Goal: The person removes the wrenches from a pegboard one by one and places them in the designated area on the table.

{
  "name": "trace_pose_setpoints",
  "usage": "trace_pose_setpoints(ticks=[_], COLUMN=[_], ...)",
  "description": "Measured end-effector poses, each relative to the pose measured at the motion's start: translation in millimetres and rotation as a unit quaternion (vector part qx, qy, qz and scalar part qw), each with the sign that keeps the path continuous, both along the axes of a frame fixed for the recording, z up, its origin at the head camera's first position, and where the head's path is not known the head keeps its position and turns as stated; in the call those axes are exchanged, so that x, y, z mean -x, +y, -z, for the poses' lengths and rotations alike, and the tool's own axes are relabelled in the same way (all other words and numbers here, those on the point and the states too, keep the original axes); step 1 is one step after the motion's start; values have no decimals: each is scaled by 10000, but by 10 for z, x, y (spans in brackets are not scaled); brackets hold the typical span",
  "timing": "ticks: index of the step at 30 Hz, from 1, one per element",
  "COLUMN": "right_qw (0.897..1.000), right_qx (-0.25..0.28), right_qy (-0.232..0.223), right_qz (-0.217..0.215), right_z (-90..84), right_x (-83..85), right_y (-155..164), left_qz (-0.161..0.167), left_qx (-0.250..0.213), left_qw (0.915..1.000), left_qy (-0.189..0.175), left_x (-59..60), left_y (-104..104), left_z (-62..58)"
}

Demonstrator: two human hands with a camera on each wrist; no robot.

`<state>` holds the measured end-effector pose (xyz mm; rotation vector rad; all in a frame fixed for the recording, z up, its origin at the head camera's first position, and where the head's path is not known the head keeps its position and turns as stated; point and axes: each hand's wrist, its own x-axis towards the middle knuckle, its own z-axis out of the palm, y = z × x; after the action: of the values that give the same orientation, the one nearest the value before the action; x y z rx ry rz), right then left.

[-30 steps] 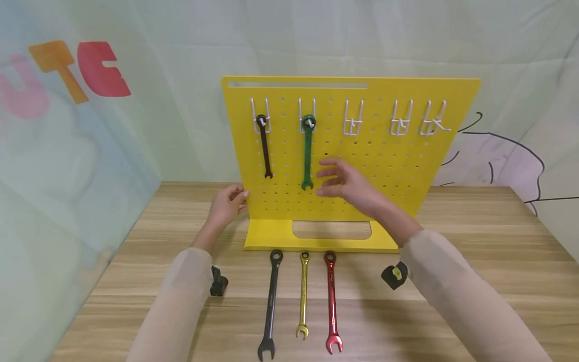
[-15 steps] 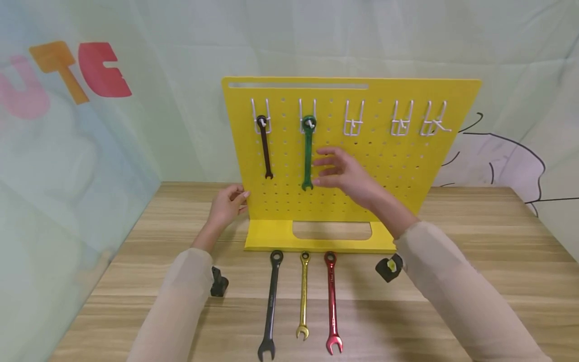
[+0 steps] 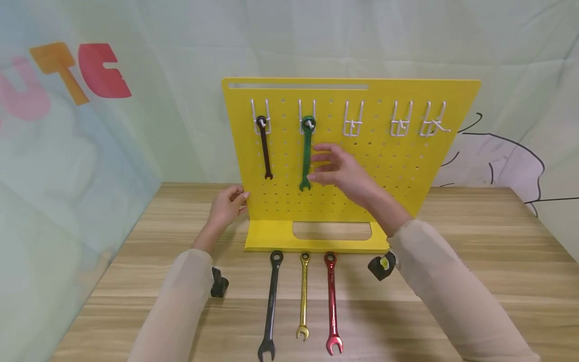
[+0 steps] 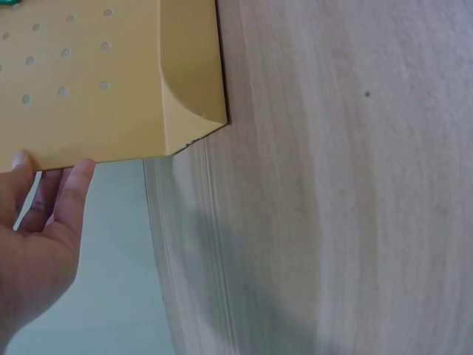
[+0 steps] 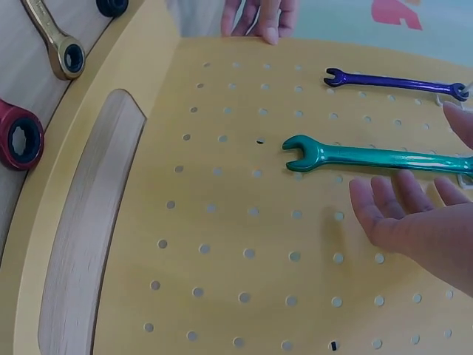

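The right hand (image 3: 344, 173) has been brought slightly leftward, and the lower end of the green metal open-ended wrench (image 3: 307, 156) has been shifted left. Its fingers are loosely spread beside that wrench, nothing gripped; contact cannot be told. The wrench is hung by its ring on a white wire hook (image 3: 314, 107), towards the top-left corner of the yellow perforated pegboard (image 3: 380, 181), whose left edge is pinched by the left hand (image 3: 226, 206).
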<state>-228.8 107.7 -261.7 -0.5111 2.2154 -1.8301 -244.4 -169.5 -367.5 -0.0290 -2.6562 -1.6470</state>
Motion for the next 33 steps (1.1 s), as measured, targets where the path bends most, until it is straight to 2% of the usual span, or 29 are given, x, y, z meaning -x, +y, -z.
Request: trace_pose_setpoints(ticks=[11,23,33], right_qw=[10000,9998,9998], right_qx=[40,-201,71], right_qy=[-45,54,163], right_qz=[42,58,55], right_z=[2,-14,-1], right_x=[14,31,45], right_y=[-38,-73,-99], left_qz=[27,-5,4], left_qx=[-3,-14,2], left_qw=[10000,10000,10000], left_qy=[79,13,53], left_x=[-5,-6,-7], left_y=[2,2,-7], left_z=[9,-5,2])
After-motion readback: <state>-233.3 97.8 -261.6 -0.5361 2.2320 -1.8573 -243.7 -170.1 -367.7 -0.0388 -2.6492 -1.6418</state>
